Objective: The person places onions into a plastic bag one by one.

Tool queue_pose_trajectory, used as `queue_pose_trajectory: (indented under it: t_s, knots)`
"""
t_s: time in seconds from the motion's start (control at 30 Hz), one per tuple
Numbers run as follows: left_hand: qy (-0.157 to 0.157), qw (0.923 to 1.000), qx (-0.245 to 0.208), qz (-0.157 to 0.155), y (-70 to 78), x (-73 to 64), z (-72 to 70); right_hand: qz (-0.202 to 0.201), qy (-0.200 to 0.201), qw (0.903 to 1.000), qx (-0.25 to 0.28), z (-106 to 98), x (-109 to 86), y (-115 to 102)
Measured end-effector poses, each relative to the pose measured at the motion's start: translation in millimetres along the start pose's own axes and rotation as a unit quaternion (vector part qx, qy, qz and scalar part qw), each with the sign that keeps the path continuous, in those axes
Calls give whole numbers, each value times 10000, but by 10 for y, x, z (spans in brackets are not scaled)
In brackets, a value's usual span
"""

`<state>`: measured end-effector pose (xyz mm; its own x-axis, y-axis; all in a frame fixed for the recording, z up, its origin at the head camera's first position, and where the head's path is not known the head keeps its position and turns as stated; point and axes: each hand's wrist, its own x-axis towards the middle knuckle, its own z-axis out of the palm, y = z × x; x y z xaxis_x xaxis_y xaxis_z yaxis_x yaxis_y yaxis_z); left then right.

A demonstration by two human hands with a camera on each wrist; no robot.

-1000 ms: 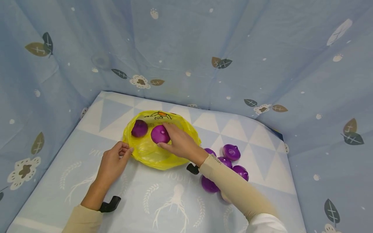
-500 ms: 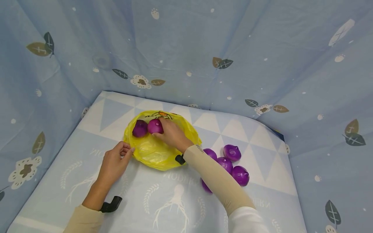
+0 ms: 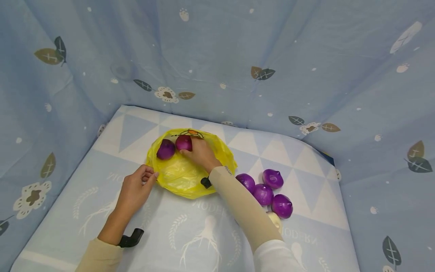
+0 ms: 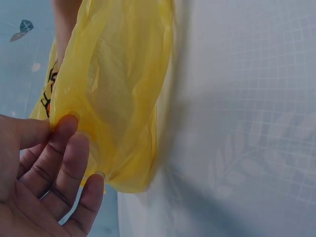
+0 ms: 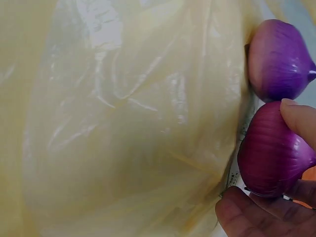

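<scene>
Right hand (image 3: 202, 152): reaching over the right rim of a yellow plastic bag (image 3: 183, 175), thumb and fingers clamped on a purple onion. Left hand (image 3: 134, 189): at the bag's near left rim, thumb and forefinger together, pinching the plastic. Surface: table (image 3: 159, 226) beneath the bag, covered in white and pale blue cloth; triangles printed beyond and to the right of the bag, antlers, sprigs and lettering on its near side. Room: blue curtain (image 3: 217, 49) behind the bag and to either side, patterned with leaves, flowers and paw marks. Container: the bag, one, mouth spread wide, orange and black print on its far wall. Contents: two, being the held onion (image 3: 183, 143), towards the far wall, and a second onion (image 3: 166, 149), just beside it at the bag's left. Outside the bag, to its right: four purple onions (image 3: 263, 194), grouped, and one pale piece (image 3: 274, 220), partly hidden by the beige right sleeve (image 3: 241, 204). Held onion: within the right hand's grasp, thumb on one side, fingers on the other.
</scene>
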<state>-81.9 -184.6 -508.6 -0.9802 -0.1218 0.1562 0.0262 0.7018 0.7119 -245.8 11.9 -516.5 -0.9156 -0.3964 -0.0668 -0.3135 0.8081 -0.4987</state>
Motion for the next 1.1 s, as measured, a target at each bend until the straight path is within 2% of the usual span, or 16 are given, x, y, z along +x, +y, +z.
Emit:
queue_pose_trajectory:
  t_s: [0.4, 0.77, 1.1]
  knots:
    - [-23, 10000, 31, -90, 17, 4, 30, 253, 162, 9995, -119, 79, -18, 16]
    - [-33, 9999, 41, -106, 22, -1, 37, 175, 363, 9991, -90, 126, -24, 29]
    - [23, 10000, -7, 17, 2, -2, 14, 90, 208, 9996, -160, 110, -28, 40]
